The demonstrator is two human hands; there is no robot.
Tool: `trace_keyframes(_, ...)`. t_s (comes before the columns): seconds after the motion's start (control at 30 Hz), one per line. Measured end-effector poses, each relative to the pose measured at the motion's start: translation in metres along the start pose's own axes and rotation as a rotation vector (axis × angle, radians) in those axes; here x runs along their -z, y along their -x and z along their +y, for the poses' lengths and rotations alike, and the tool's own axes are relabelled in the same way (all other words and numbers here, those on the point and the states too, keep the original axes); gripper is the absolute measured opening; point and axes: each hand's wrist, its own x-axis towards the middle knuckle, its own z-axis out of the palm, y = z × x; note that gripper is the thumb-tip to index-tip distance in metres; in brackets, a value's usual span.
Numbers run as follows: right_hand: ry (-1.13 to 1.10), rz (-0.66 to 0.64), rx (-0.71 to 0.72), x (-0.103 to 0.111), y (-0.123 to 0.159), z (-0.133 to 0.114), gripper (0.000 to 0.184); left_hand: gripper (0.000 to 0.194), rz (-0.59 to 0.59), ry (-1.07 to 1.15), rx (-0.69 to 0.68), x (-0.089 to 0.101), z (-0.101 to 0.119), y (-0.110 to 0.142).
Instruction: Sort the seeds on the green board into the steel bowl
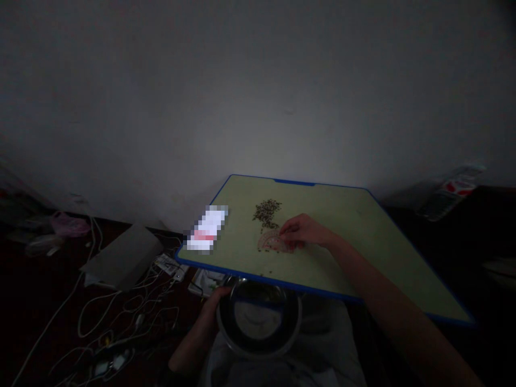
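Observation:
My right hand [304, 231] is closed on the right end of a clear plastic protractor [267, 241], which lies low over the pale green tabletop [346, 220]. Just beyond the protractor, a loose pile of small dark seeds or grains [266, 210] is spread out, and a few stray ones lie around the protractor and near the front edge. Below that edge, my left hand [212, 310] grips the left side of a shiny metal bowl [262, 350]. The bowl sits partly under the table's blue rim, above my lap.
A bright blurred-out rectangle, perhaps a phone [206, 230], lies at the table's left edge. Tangled white cables [133, 306] and a grey box [124, 258] are on the left. A pink plastic bag [69, 224] lies farther left. Behind the table rises a plain wall [258, 97].

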Motion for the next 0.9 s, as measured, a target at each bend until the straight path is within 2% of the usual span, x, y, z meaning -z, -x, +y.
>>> trace_keyframes(0.13, -0.035, -0.002, -0.013, -0.001, 0.0, -0.001, 0.029, 0.019, -0.163, 0.023, -0.032, 0.003, -0.001, 0.002)
trace_keyframes(0.3, -0.062, 0.006, -0.019, -0.001, 0.002, -0.003, 0.027, 0.018, -0.047, -0.004, -0.017, 0.006, -0.002, -0.004)
trace_keyframes(0.53, -0.089, -0.039, -0.037, -0.002, 0.005, -0.005, 0.025, 0.017, -0.178, 0.015, -0.092, 0.003, -0.002, 0.012)
trace_keyframes(0.73, -0.087, -0.048, -0.074, -0.006, 0.006, -0.01, 0.026, 0.017, -0.192, 0.0, -0.119, -0.002, -0.001, 0.023)
trace_keyframes(0.9, -0.067, -0.039, -0.084, -0.007, 0.005, -0.01, 0.025, 0.019, -0.198, 0.029, -0.101, -0.001, -0.001, 0.019)
